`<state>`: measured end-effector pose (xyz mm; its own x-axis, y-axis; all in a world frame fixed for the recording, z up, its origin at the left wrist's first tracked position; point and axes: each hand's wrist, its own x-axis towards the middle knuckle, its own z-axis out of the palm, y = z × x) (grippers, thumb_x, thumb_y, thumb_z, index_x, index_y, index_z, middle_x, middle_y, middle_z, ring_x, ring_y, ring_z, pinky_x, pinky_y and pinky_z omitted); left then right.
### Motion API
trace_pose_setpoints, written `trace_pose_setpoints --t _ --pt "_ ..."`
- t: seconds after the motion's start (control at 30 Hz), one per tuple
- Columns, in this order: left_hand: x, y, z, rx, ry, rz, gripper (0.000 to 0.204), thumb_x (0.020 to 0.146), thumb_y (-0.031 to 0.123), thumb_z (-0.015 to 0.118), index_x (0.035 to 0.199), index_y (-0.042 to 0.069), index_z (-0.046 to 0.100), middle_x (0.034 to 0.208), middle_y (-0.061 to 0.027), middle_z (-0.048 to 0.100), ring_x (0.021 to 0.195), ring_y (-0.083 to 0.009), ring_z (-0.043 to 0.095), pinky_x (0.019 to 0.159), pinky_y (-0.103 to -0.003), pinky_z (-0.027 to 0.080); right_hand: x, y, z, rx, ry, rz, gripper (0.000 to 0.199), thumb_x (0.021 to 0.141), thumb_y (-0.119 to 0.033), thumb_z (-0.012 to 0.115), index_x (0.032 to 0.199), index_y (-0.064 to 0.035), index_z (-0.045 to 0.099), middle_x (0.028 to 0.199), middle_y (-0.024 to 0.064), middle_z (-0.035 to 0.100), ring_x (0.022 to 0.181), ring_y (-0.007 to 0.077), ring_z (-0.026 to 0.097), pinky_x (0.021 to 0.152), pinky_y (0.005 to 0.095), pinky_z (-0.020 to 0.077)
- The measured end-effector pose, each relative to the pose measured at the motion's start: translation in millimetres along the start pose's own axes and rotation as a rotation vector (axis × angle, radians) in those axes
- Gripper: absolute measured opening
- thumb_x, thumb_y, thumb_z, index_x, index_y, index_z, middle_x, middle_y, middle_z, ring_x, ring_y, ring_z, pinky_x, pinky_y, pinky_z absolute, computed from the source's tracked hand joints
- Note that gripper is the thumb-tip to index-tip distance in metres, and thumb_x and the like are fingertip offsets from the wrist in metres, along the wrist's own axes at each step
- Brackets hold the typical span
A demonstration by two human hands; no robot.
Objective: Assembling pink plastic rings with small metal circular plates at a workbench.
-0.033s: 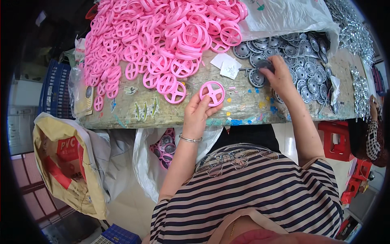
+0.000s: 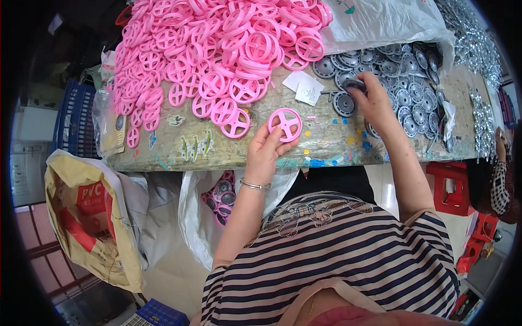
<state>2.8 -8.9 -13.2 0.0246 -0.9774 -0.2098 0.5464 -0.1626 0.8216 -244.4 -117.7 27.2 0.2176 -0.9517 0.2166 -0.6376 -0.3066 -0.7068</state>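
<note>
Between the thumb and fingers of my left hand [image 2: 265, 149] is a pink plastic wheel ring [image 2: 285, 124] with cross spokes, held near the table's front edge. My right hand [image 2: 374, 99] pinches a dark grey round disc [image 2: 356, 85], tilted nearly edge-on, at the left side of a heap of similar grey discs [image 2: 403, 98]. Another grey disc [image 2: 344, 103] lies just below it on the table. A large heap of pink wheel rings [image 2: 212, 85] covers the table's far left and middle.
White paper slips [image 2: 309, 91] lie between the heaps. A clear plastic bag [image 2: 386, 27] and silver tinsel [image 2: 473, 38] are at the far right. Below the table edge stand a yellow-lined sack [image 2: 133, 261] and a white bag [image 2: 191, 217] holding pink-and-grey wheels. A red stool [image 2: 446, 187] is at right.
The grey disc in my right hand has tilted a little more edge-on. My left hand and the pink wheel ring stay in nearly the same place.
</note>
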Motion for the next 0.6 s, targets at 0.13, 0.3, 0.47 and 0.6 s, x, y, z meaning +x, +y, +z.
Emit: trace_pose_setpoints --t 0.13,0.3,0.47,0.6 --pt "-2.3 3.6 2.1 -0.027 -0.004 -0.041 0.032 0.099 0.015 0.045 0.126 -0.002 0.047 0.114 -0.0161 0.061 0.104 -0.0263 0.063 0.086 -0.04 0.056 -7.5 -36.1 36.6 0.242 -0.053 -0.146 0.02 0.093 -0.005 0.053 0.113 -0.0042 0.054 0.099 0.0078 0.061 0.082 0.0132 0.062 0.063 0.0252 0.0513" --pt "-1.0 -1.8 -5.8 -0.111 -0.043 -0.008 0.033 0.101 0.018 0.043 0.128 -0.001 0.047 0.111 -0.0132 0.061 0.098 -0.0231 0.064 0.083 -0.038 0.057 -36.6 -73.6 70.3 -0.061 -0.207 -0.462 0.04 0.085 -0.005 0.058 0.125 -0.0036 0.051 0.119 0.0171 0.057 0.112 0.0375 0.053 0.096 0.0412 0.0439" --pt "-3.9 -6.9 -9.8 -0.086 -0.023 0.002 0.032 0.101 0.021 0.044 0.126 0.001 0.049 0.104 -0.0077 0.062 0.09 -0.0151 0.064 0.078 -0.031 0.056 -48.9 -72.0 77.4 -0.091 -0.267 -0.482 0.05 0.089 -0.015 0.056 0.135 0.0005 0.043 0.14 0.02 0.041 0.129 0.0366 0.041 0.104 0.0429 0.0378" --pt "-2.3 -10.4 -15.3 -0.014 -0.073 0.012 0.033 0.1 0.019 0.045 0.128 0.002 0.048 0.108 -0.0057 0.06 0.092 -0.0121 0.061 0.078 -0.028 0.055 -56.1 -80.7 81.4 -0.103 -0.243 -0.511 0.05 0.09 -0.016 0.056 0.135 0.0007 0.042 0.141 0.0215 0.039 0.132 0.0365 0.038 0.107 0.0434 0.0351"
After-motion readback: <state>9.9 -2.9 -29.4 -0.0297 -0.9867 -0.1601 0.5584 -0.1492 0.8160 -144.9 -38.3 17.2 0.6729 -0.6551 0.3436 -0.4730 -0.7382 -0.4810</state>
